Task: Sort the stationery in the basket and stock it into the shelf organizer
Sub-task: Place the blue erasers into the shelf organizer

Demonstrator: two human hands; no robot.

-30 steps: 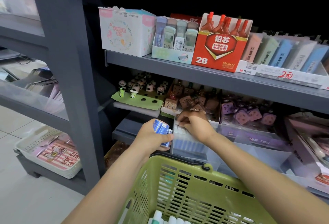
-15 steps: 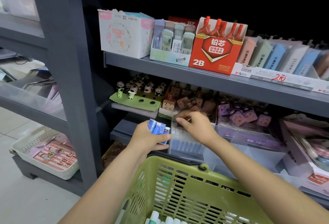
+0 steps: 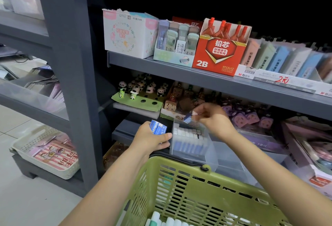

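My left hand (image 3: 152, 139) grips a small bunch of blue-and-white erasers (image 3: 158, 128) just left of the clear shelf organizer (image 3: 190, 144). Rows of the same erasers stand upright inside that organizer. My right hand (image 3: 213, 119) hovers over the organizer's back edge and pinches one blue-and-white eraser (image 3: 189, 117) at a tilt. The green plastic basket (image 3: 188, 188) sits below both arms; white and green items (image 3: 161, 221) show at its bottom.
The upper shelf carries a red 2B lead box (image 3: 220, 53), a white floral box (image 3: 128, 33) and pastel cases (image 3: 280, 60). Panda figures (image 3: 138, 89) and purple items (image 3: 249, 118) stand behind the organizer. A white tray (image 3: 45, 152) lies low left beside the grey upright (image 3: 71, 82).
My right hand has lifted off the organizer's eraser rows and now holds one eraser above them. My left hand with its erasers has barely moved.
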